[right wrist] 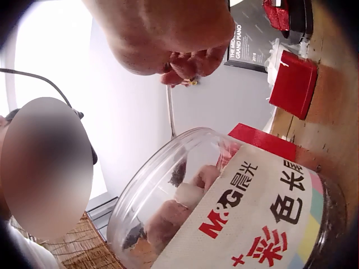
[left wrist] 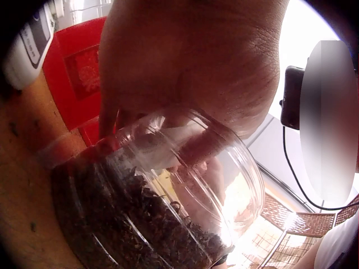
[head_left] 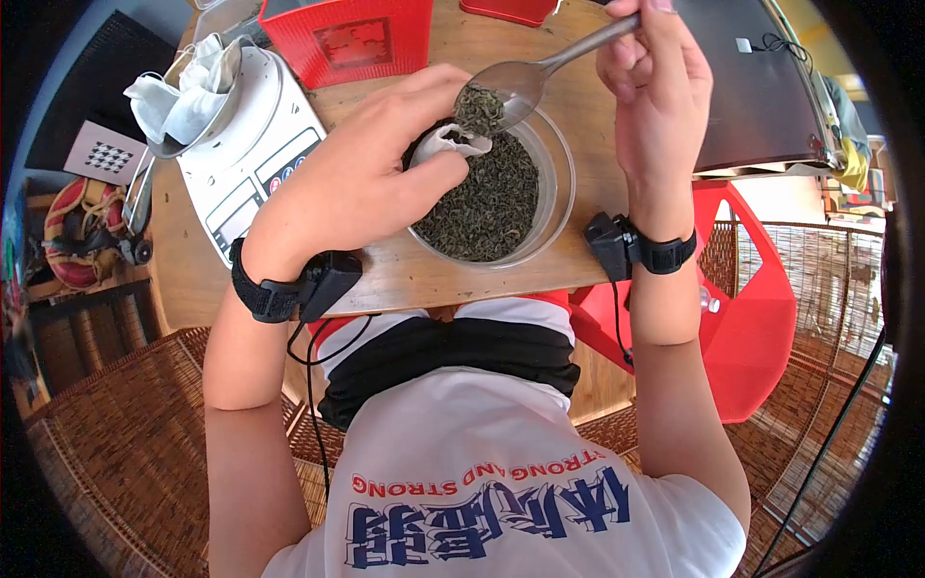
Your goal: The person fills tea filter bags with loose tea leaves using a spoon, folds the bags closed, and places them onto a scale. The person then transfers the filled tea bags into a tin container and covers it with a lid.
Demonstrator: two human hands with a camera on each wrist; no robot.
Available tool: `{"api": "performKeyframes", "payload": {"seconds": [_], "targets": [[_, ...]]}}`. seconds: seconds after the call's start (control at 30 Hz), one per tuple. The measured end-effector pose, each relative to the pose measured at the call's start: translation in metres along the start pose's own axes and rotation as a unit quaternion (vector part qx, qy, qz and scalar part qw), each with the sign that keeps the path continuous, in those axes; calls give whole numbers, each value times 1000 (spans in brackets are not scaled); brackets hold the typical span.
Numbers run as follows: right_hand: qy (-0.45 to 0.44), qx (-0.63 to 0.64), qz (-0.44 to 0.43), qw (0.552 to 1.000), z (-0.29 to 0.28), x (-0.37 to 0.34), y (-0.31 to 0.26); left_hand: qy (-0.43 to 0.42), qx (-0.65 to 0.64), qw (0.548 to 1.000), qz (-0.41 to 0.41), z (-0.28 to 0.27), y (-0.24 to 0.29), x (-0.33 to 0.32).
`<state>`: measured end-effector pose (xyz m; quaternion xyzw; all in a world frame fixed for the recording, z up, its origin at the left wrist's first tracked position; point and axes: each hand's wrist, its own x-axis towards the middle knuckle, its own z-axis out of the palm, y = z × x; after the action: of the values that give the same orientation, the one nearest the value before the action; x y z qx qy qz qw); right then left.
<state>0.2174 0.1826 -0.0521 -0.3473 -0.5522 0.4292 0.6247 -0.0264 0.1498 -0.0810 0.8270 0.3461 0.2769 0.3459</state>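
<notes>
My left hand (head_left: 352, 159) pinches a small white tea bag (head_left: 466, 142) by its opening, over a clear plastic jar (head_left: 567, 193). Dark dried tea leaves (head_left: 487, 217) fill the jar's lower part. Between the thumb and fingers of my right hand (head_left: 660, 106) is the handle of a metal spoon (head_left: 588, 43). Its bowl carries a heap of tea leaves, tipped close over the mouth of the bag. In the right wrist view a printed label (right wrist: 247, 207) covers the jar's side, with the bag and fingers showing through the clear wall.
Left of the jar stands a white kitchen scale (head_left: 255, 135), bearing a metal bowl (head_left: 173, 146) with several white bags. A red box (head_left: 347, 48) sits behind my left hand, and a smaller red box (head_left: 511, 8) farther back. A red chair (head_left: 747, 328) stands at the right.
</notes>
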Motion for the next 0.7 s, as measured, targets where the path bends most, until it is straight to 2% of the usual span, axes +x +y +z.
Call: {"api": "performKeyframes", "payload": {"seconds": [0.03, 0.13, 0.2, 0.27, 0.4, 0.47, 0.57, 0.7], "targets": [[-1, 1, 0, 1000, -2, 0, 3, 18, -15, 1000, 20, 2, -1, 0], [30, 5, -117, 993, -5, -1, 12, 37, -38, 998, 38, 6, -4, 1], [47, 16, -123, 991, -5, -1, 12, 37, -47, 997, 40, 6, -5, 3], [14, 1, -158, 987, -2, -2, 6, 29, -61, 996, 57, 5, -6, 5], [65, -12, -120, 991, 6, -6, -2, 20, -74, 996, 51, 6, -7, 6], [19, 28, -143, 989, 7, -5, -3, 36, -63, 995, 73, 6, -5, 6], [6, 47, -162, 986, -4, -1, 5, 21, -29, 996, 86, 2, -5, 5], [-38, 0, -165, 986, 1, 3, 18, 19, -51, 996, 77, 2, -4, 6]]}}
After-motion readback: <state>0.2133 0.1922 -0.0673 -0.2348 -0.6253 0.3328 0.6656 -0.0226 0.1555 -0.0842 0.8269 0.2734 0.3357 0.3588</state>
